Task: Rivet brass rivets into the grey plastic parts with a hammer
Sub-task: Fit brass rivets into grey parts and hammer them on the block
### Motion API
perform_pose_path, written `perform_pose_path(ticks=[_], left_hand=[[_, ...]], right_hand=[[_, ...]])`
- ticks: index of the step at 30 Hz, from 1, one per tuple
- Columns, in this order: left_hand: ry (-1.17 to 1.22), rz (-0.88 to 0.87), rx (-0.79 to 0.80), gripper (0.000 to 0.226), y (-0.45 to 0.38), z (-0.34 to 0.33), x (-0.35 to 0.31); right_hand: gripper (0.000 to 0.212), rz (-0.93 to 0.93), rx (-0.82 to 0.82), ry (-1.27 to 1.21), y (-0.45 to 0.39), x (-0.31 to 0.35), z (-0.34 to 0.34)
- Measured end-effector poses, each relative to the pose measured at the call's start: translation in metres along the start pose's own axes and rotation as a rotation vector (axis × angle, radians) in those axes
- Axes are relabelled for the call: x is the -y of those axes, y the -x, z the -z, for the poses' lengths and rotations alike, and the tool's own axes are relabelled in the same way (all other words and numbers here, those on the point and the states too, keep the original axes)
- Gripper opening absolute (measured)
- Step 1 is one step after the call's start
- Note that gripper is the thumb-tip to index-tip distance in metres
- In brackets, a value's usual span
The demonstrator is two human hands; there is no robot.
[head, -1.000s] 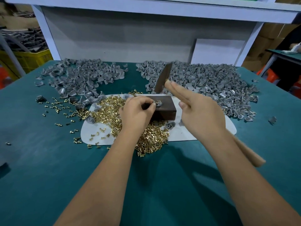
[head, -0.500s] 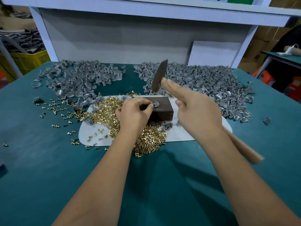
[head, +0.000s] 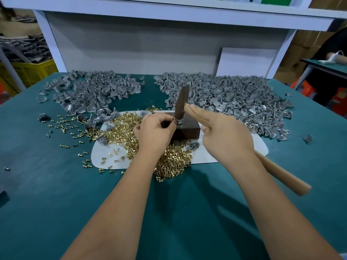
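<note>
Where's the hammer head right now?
In the head view, the hammer head is at centre, down on the grey part atop the dark block, between the left hand and right hand.

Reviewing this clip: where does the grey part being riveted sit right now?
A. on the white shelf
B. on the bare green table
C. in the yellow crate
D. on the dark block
D: the left hand holds the grey part on top of the dark block, with the hammer head right over it, gripped by the right hand.
</note>
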State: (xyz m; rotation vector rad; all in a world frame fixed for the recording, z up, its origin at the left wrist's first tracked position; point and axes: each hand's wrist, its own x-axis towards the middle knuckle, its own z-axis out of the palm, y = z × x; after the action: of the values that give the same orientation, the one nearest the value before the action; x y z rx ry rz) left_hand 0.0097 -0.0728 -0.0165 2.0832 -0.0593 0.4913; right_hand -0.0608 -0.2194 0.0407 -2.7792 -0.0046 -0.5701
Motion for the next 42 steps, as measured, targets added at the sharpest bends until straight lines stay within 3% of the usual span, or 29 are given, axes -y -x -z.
perform_pose_path(ticks=[4,8,13,18,23,32,37,42], left_hand=[[-0.032,-0.036,-0.025,0.009,0.0,-0.001,0.001],[0.023,-0.013,0.04,0.011,-0.001,0.0,0.0],[0.008,-0.034,0.015,0.012,-0.002,-0.002,0.001],[0.098,-0.001,0.064,0.012,-0.003,-0.001,0.002],[-0.062,0.003,-0.01,0.012,0.001,-0.003,0.002],[0.018,0.075,0.065,0.012,-0.002,0.0,-0.003],[0.08,0.087,0.106,0.017,-0.003,0.002,-0.003],[0.087,0.093,0.106,0.022,-0.002,0.003,-0.004]], right_hand=[[0.073,0.026,-0.167,-0.069,-0.001,0.002,0.0],[0.068,0.042,-0.016,0.05,0.001,0.001,-0.001],[0.071,0.037,-0.137,0.039,-0.003,0.002,0.002],[0.068,0.056,-0.04,0.065,-0.002,-0.001,-0.002],[0.065,-0.06,-0.165,-0.109,-0.025,-0.013,-0.01],[0.027,-0.333,-0.021,-0.087,-0.023,-0.054,-0.042],[0.017,-0.296,0.009,0.013,-0.022,-0.054,-0.044],[0.025,-0.242,-0.017,0.165,-0.022,-0.054,-0.048]])
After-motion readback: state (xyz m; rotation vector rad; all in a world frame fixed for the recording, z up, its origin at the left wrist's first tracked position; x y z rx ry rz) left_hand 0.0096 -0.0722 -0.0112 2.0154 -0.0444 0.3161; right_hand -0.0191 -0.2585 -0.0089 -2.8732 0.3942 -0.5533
